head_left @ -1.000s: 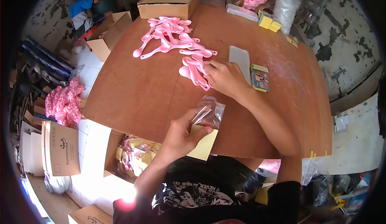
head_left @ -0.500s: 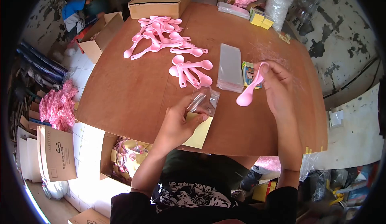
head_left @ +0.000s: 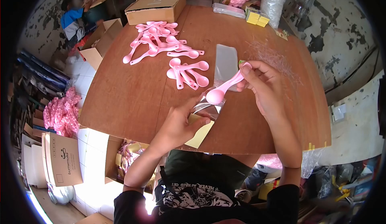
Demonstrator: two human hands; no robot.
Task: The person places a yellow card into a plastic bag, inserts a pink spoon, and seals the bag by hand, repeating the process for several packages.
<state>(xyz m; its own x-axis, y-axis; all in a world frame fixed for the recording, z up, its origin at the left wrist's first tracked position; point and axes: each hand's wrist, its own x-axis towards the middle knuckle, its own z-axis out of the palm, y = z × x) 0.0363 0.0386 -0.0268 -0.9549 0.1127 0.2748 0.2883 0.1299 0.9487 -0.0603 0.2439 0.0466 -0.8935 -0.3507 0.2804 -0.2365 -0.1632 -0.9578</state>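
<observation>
My right hand (head_left: 263, 81) pinches a pink plastic spoon (head_left: 227, 86) by its handle end, the bowl pointing down and left. That bowl overlaps the mouth of a clear plastic bag (head_left: 211, 110), which my left hand (head_left: 183, 121) grips near the table's front edge. Inside or against the bag is a pale yellow card (head_left: 199, 136). Beyond my hands lies a small group of pink spoons (head_left: 189, 73), with a larger pile (head_left: 155, 39) farther back. A stack of clear bags (head_left: 226, 61) is partly hidden behind my right hand.
At the back of the brown table (head_left: 132, 99) stand a cardboard box (head_left: 155, 9), yellow card packs (head_left: 256, 17) and more bags (head_left: 229, 10). An open carton (head_left: 114, 155) sits below the front left edge. A person in blue (head_left: 73, 21) is at far left.
My right hand has brought the spoon left and slightly down, from beside the bag stack to the bag's mouth. My left hand still holds the bag; the whole view has shifted slightly.
</observation>
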